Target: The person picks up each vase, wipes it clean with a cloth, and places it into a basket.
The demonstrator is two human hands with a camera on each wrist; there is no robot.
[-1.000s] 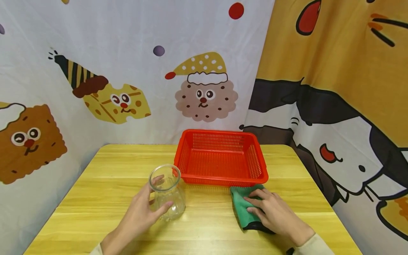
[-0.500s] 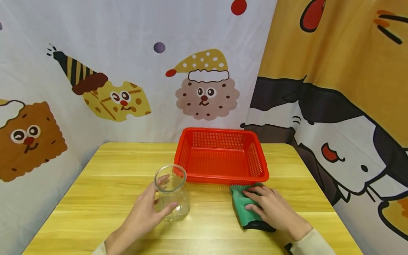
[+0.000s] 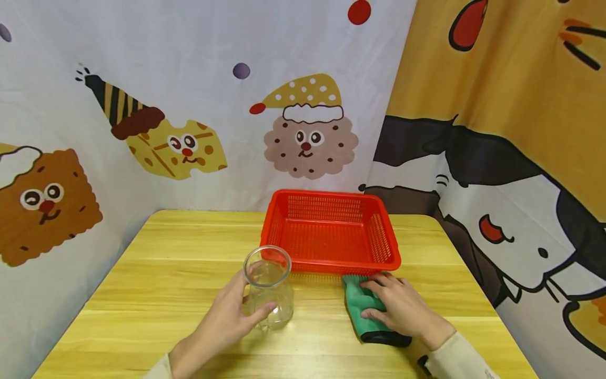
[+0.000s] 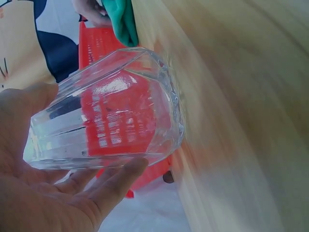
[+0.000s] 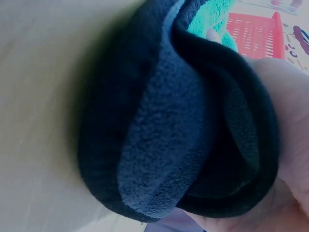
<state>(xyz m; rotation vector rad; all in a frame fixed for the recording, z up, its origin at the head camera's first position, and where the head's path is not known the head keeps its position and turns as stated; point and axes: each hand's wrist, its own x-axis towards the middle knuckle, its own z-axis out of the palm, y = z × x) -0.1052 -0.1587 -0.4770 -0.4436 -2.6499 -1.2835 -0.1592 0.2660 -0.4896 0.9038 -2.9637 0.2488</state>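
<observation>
Clear glass jar (image 3: 283,299) with a wide rim stands upright left of centre in the head view. My left hand (image 3: 226,316) grips it, thumb in front and fingers behind. The left wrist view shows the faceted wall of the jar (image 4: 111,108) and its base close to the tabletop. My right hand (image 3: 402,305) pinches a folded green cloth (image 3: 356,301) between thumb and fingers on the table. In the right wrist view the cloth (image 5: 164,125) curls into a loop, showing a dark grey fleecy side and black edging. Parts of its far end lie under my fingers.
A red plastic basket (image 3: 331,264) with perforated sides sits at the back of the wooden table (image 3: 189,239), behind the jar and cloth. Printed curtains (image 3: 227,31) hang along the table's back and right. A small dark object (image 3: 423,363) shows by the right sleeve.
My left hand and the jar have moved to the right. My right fingers have drawn closer together on the cloth, which now bulges between thumb and fingers. The basket stays put.
</observation>
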